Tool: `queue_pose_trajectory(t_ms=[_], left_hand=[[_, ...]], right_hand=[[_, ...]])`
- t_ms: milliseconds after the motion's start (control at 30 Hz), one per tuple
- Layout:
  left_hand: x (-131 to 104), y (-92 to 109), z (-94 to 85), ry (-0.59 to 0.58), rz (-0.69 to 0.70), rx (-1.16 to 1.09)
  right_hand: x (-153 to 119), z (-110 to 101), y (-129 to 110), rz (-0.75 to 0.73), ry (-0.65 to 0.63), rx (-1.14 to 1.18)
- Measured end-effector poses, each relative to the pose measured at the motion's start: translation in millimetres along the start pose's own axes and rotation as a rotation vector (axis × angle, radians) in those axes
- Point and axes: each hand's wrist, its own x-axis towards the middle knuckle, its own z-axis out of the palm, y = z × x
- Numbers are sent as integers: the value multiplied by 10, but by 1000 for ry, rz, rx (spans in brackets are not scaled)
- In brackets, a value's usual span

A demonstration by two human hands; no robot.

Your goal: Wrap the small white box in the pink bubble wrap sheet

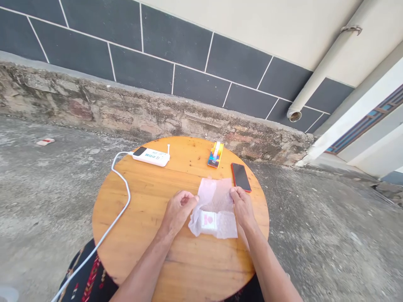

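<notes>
A translucent, pinkish sheet of wrapping film [217,191] lies spread on the round wooden table [141,235]. On its near part rests a small white box [208,221] with a pink mark on top, film gathered around its sides. My left hand [181,209] pinches the film's left edge between thumb and forefinger. At the right edge, my right hand [243,205] also has its fingers closed on the film. Both hands are beyond the box, one on either side of the sheet.
A tape dispenser [215,154] stands near the table's far edge. Right of it lies a red-edged phone [241,177]. A white power bank [151,156] sits at the far left, its white cable [128,193] running off the table. Behind is a tiled wall [176,37] with a drainpipe [324,63].
</notes>
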Motion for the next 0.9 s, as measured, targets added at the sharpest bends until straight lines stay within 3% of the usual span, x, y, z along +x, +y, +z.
queue_pose_trajectory(t_ms=[200, 367, 667, 900], left_hand=[[-27, -3, 30, -53, 92, 295], [-9, -72, 3, -68, 91, 218], [20, -146, -90, 76, -11, 151], [60, -149, -164, 210, 21, 134]], right_hand=[[-34, 72, 82, 60, 6, 61], [-63, 82, 58, 85, 25, 90], [-114, 75, 20, 90, 48, 88], [1, 117, 98, 18, 69, 40]])
